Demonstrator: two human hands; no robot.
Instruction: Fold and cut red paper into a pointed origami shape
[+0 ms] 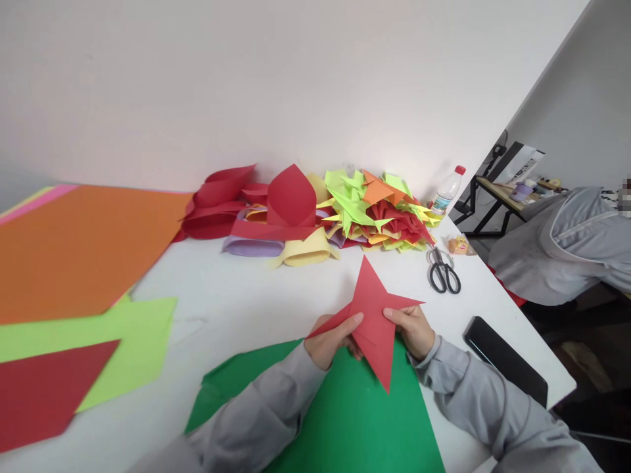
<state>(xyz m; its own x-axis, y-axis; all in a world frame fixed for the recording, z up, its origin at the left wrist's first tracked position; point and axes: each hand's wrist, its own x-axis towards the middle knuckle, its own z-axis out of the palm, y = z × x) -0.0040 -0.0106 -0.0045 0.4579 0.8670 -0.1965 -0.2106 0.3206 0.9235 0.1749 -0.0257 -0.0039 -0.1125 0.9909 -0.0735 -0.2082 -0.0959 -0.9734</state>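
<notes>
A red four-pointed paper star (373, 315) is held up between my two hands, one long point upward and another downward. My left hand (331, 338) pinches its left side, the thumb lying on the front face and the fingers behind. On the opposite side my right hand (413, 328) grips the star near its right point, thumb also in front. Beneath the hands a large green paper sheet (374, 427) lies on the white table (236, 289). The fingers behind the star are partly hidden.
Orange (93, 249), lime (142, 348) and red paper sheets (49, 394) lie left. Curled red paper shapes (292, 197) and a folded-star pile (365, 203) line the wall. Scissors (444, 276), a phone (507, 361) and a bottle (447, 192) sit right. Another person (557, 243) bends beyond the table.
</notes>
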